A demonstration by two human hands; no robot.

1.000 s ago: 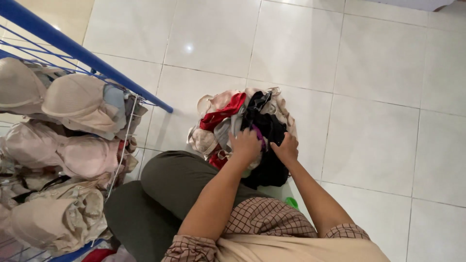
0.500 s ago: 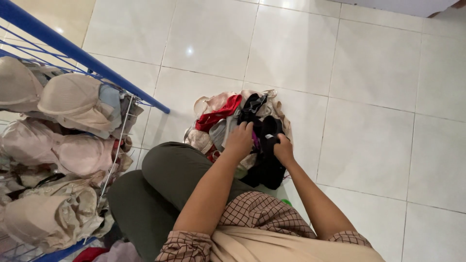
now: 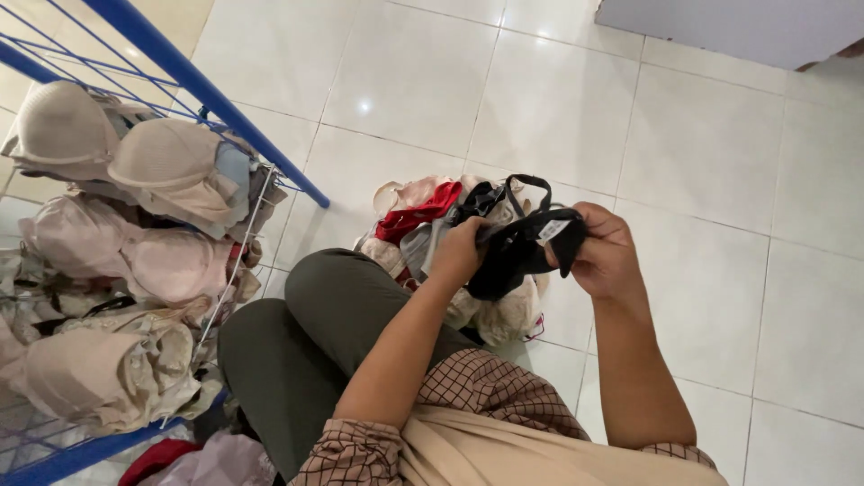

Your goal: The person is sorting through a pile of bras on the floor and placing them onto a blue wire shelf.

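A black bra (image 3: pixel 517 252) hangs stretched between both hands above a heap of laundry (image 3: pixel 432 225) on the tiled floor (image 3: pixel 702 135). The left hand (image 3: pixel 459 252) pinches one end in a closed grip; the right hand (image 3: pixel 605 250) clasps the other, by a white tag. It looks light, soft and floppy, best held by band or straps. A blue wire rack (image 3: pixel 180 67) of pale bras stands to the left.

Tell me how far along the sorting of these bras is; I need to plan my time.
Done, it seems: beige and pink bras already sit in rows in the blue wire bin. In hand: the left hand and right hand hold a black bra stretched between them above the floor. Left: a mixed pile of red, pink and beige pieces lies on the tiles.
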